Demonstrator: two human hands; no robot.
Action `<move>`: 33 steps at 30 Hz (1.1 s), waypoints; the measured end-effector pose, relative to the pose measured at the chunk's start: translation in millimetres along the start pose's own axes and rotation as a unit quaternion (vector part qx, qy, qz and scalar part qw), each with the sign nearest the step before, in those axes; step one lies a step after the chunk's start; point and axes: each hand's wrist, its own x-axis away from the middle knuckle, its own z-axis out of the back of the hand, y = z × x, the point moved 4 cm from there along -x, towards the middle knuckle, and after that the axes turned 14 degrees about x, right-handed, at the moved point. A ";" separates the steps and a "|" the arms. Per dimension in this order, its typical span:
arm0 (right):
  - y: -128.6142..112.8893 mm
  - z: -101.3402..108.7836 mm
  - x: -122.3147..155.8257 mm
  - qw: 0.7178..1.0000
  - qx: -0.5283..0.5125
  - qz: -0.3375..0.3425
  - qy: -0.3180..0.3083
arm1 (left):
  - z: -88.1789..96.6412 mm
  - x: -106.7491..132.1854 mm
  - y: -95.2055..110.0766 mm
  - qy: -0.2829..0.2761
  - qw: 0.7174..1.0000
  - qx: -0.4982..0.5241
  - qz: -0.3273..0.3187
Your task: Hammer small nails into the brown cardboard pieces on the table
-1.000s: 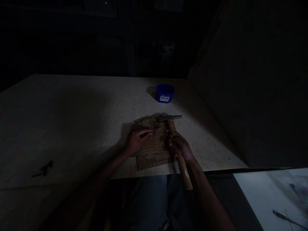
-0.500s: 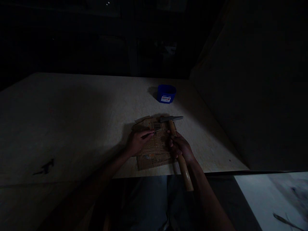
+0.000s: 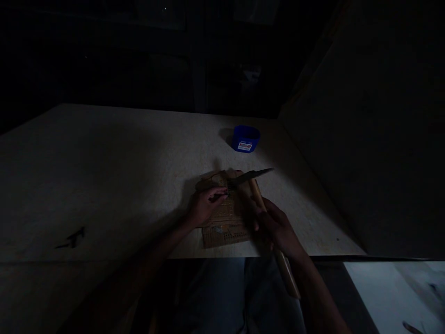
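Observation:
My right hand (image 3: 280,227) is wrapped round the wooden handle of a hammer (image 3: 257,190). The hammer's dark metal head hangs over the far right part of a worn piece of corrugated cardboard (image 3: 225,236). My left hand (image 3: 206,204) rests at the cardboard's left side, thumb and fingertips pinched together near its middle. Something small and dark shows at those fingertips, too dim to name. The hammer head is just beyond and to the right of the pinch. Shadow from my right hand hides part of the cardboard.
A blue plastic tub (image 3: 245,139) with a white label stands behind the cardboard on the pale tabletop (image 3: 156,153). A dark mark or small object (image 3: 73,237) is at the left front. A dark panel (image 3: 365,139) rises along the right edge.
My right hand has lifted the hammer off the cardboard, its handle swinging right and nearer me. The left hand keeps its pinch. The whole view has shifted slightly.

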 end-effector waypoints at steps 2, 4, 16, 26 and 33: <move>-15.5 5.3 16.4 0.998 0.060 0.007 -0.001 | -0.5 0.1 -1.0 0.000 1.000 0.005 0.010; -31.2 9.0 29.2 0.995 0.102 0.023 0.003 | -1.1 0.0 -2.3 0.001 1.000 0.011 0.021; -28.0 1.0 10.9 0.965 0.246 0.086 -0.040 | -3.3 1.4 0.2 -0.002 0.999 0.021 0.041; -27.8 -2.5 8.1 0.965 0.242 0.085 -0.047 | -3.4 -0.2 1.0 -0.007 0.997 0.036 0.066; -28.4 3.0 9.8 0.964 0.245 0.098 -0.017 | -4.8 -1.1 -0.4 -0.017 0.997 0.055 0.057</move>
